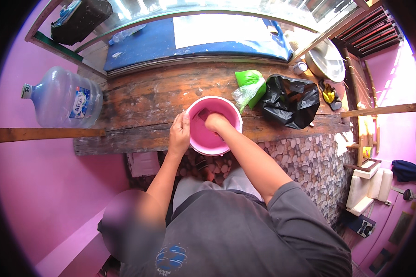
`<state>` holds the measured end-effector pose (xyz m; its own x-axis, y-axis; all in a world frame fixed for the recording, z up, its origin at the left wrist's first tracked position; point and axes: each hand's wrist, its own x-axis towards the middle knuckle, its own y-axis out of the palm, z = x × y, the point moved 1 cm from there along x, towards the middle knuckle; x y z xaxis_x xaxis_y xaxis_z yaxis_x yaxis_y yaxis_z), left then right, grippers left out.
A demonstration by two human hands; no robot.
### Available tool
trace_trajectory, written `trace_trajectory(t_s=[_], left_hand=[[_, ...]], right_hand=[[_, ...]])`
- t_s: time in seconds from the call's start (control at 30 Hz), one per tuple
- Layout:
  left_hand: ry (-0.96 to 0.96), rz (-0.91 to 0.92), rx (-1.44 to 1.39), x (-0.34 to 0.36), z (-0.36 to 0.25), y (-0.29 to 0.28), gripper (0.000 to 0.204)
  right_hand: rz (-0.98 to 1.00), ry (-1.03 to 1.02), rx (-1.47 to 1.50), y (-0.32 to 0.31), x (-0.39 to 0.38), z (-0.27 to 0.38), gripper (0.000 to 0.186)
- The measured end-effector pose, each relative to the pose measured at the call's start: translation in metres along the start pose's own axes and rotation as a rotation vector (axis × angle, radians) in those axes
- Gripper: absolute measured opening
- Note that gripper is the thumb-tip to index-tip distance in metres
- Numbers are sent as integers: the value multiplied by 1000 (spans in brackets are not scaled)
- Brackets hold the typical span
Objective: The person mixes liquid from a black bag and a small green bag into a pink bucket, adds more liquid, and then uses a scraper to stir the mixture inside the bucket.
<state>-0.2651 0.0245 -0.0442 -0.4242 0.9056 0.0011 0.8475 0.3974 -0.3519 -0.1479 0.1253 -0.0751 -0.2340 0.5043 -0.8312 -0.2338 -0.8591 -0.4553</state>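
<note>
Probably a home. Pink walls [83, 177], patterned floor [305, 168] and cream seat [359, 191] suggest it, with a jug [60, 99] at the left end of the bench [148, 94]

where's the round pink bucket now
In the head view the round pink bucket is mid-frame, at the near edge of the brown wooden table, with the left hand against its left side and a green plastic bag to its upper right.

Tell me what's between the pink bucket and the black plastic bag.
In the head view, a bright green bag with clear plastic lies between the pink bucket and the black plastic bag.
</note>
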Motion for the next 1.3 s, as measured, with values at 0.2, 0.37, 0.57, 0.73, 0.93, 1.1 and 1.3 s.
trace_trajectory(t_s=[0.2, 0.37, 0.57, 0.73, 0.93, 1.1, 1.3], left_hand=[[46, -72, 30, 6, 1, -1, 36], [94, -95, 59, 6, 1, -3, 35], [93, -85, 71, 6, 0, -2, 35], [41, -69, 77, 4, -6, -5, 34], [83, -84, 72, 5, -7, 0, 34], [27, -127, 137, 0, -8, 2, 33], [-44, -303, 241, -53, -10, 16, 26]], right_hand=[[-313, -337, -310, 23, -21, 12, 26], [-137, -606, -757, 16, -24, -1, 29], [-199, -309, -497, 2, -10, 9, 26], [-150, -407, -735, 10, -18, 7, 24], [-291, -370, -659, 14, -1, -2, 24], [-50, -292, -650, -3, -14, 6, 27], [227, -11, -257, -31, -7, 5, 24]])
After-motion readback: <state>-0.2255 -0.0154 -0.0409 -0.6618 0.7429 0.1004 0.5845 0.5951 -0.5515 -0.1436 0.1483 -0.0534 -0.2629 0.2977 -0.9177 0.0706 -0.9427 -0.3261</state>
